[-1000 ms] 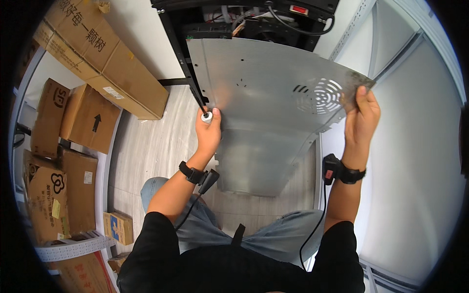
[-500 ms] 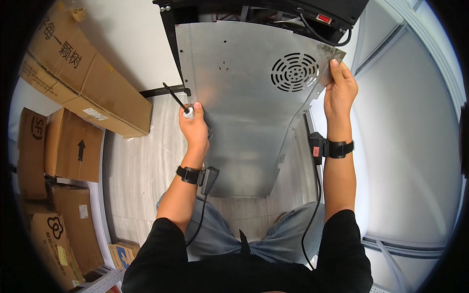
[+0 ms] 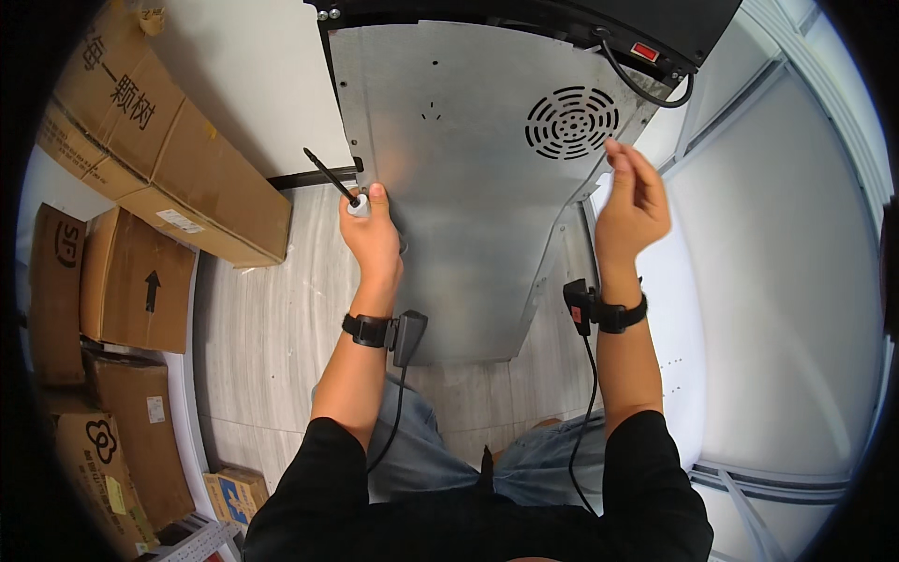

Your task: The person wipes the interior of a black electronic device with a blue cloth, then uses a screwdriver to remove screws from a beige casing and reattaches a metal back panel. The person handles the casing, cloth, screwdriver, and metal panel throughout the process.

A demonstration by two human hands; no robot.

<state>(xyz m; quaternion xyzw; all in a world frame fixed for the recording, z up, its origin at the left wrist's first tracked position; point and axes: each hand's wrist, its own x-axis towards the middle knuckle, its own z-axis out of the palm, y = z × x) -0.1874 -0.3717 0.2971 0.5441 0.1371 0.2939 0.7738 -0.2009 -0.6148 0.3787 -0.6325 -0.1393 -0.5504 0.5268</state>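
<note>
A large grey sheet-metal panel (image 3: 459, 215) stands upright before me, with a round slotted vent at its upper right. Its top edge meets the black housing (image 3: 543, 14) of a machine. My left hand (image 3: 370, 239) is closed round a screwdriver (image 3: 356, 202), whose dark shaft points up and left. The left thumb rests against the panel's left edge; the fingers behind are hidden. My right hand (image 3: 635, 206) is apart from the panel's right edge, below the vent, with its fingers loosely bent and nothing seen in them.
Cardboard boxes (image 3: 178, 150) stand along the left, some on a white shelf (image 3: 192, 412). A red switch (image 3: 644, 51) and a looped black cable (image 3: 646, 94) are on the housing. White framed panels (image 3: 777, 262) line the right. Cables run from both wrist straps.
My right hand has let go of the panel's upper right corner and moved down and left. The panel's top now sits closer against the housing, covering the gap. My left hand keeps the screwdriver.
</note>
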